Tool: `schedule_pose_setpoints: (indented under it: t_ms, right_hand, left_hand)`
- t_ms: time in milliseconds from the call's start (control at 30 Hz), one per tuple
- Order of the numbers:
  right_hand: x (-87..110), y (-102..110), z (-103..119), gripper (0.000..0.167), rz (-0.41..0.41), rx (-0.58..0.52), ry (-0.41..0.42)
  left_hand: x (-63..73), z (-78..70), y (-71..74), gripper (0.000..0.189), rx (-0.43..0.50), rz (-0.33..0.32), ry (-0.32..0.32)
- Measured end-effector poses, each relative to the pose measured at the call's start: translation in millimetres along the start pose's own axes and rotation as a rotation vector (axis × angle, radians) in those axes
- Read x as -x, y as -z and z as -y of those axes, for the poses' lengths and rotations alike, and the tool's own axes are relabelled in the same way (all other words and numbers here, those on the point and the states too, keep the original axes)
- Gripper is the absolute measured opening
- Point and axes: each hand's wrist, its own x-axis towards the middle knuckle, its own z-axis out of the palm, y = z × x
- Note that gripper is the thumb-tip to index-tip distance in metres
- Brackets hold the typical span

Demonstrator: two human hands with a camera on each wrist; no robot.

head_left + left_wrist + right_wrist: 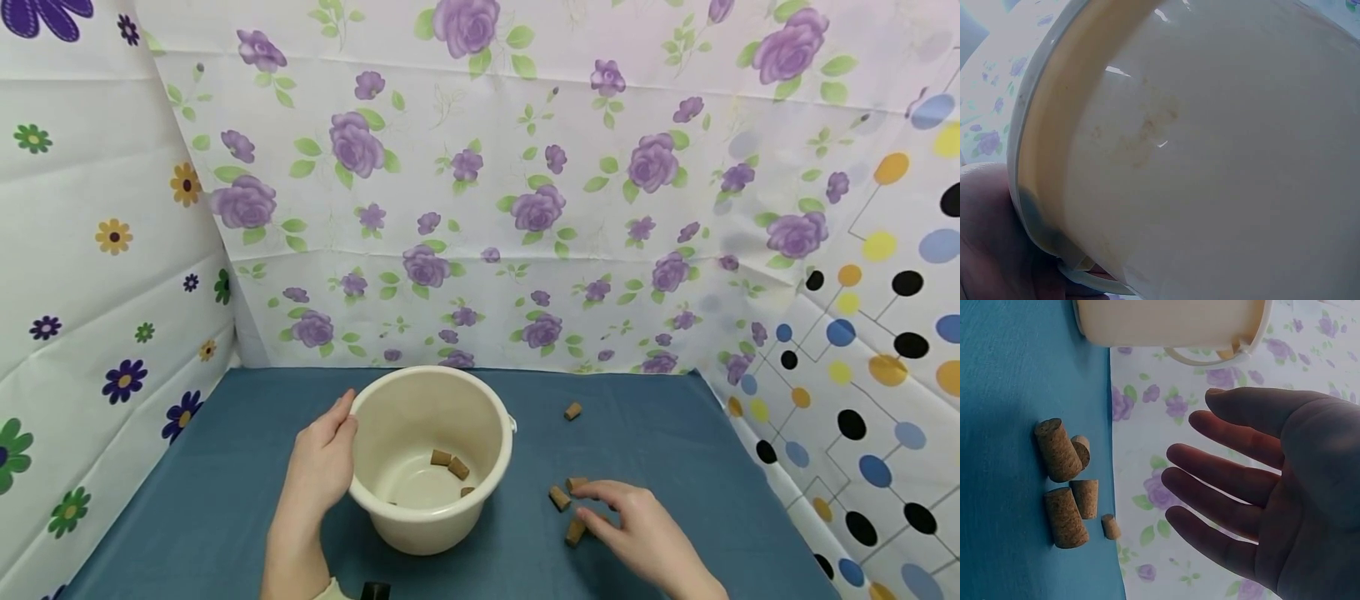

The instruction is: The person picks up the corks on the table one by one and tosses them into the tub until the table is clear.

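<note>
A cream plastic bucket (423, 529) stands tilted slightly toward me, with several corks inside, one of them a brown cork (458, 468) near the bottom. My left hand (322, 458) grips the bucket's left rim; in the left wrist view its fingers pass under the lip beside the handle (1094, 281). To the right of the bucket, my right hand (637, 525) hovers over a loose group of corks, including a cork (559, 498) left of the fingertips. The right wrist view shows that hand's fingers spread and holding nothing, apart from the corks (1059, 450). One cork is partly hidden behind the hand.
A single cork (573, 411) lies farther back on the blue cloth (637, 433). Flowered sheets (480, 208) hang behind and at the left, and a dotted sheet (862, 375) closes off the right side.
</note>
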Motion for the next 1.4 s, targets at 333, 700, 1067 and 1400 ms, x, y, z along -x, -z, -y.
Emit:
schedule_pose_setpoints:
  t_ms: [333,700,1067,1400]
  right_hand:
    - [2.5,-2.4,-6.6,0.038,0.027,0.031,-0.018]
    - [5.0,-1.8,-12.5,0.033,0.056,0.023,-0.019]
    - [5.1,-2.5,-14.5,0.030,0.087,-0.006,-0.039]
    - [5.2,-2.3,-17.0,0.032,0.104,-0.024,-0.054]
  left_hand:
    - [-0.6,0.5,-0.5,0.053,0.001,0.005,0.003]
    - [0.3,0.1,-0.7,0.052,0.003,-0.001,0.001]
    - [0.2,1.1,-1.1,0.053,0.002,-0.001,0.003]
    - [0.6,0.2,-1.2,0.053,0.009,-0.001,0.003]
